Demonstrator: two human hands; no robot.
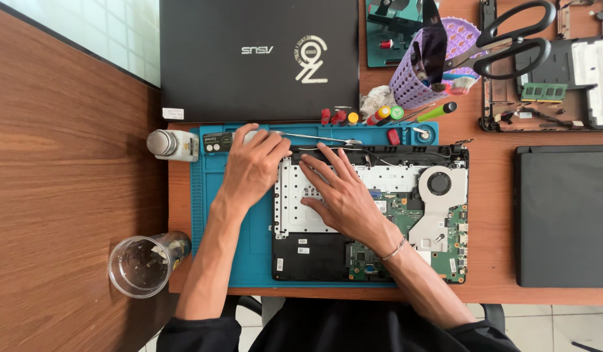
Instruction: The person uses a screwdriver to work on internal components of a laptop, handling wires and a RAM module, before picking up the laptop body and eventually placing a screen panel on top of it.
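An opened laptop base [438, 215] lies on a blue work mat [213, 195], showing a silver metal plate [288, 208], a green circuit board and a round fan [439, 183]. My right hand [340, 192] rests flat on the silver plate, fingers spread toward the far edge, a bracelet on its wrist. At the mat's far left part, my left hand [252, 163] is curled over a small light object; what it grips is hidden. Thin metal tweezers [321, 138] lie just past its fingertips.
A closed black laptop [259, 58] lies at the back. A purple tool basket [428, 72], big black scissors [516, 39], a small white bottle [174, 145], a clear glass [142, 264], another black laptop [565, 215] and a stripped chassis [549, 85] surround the mat.
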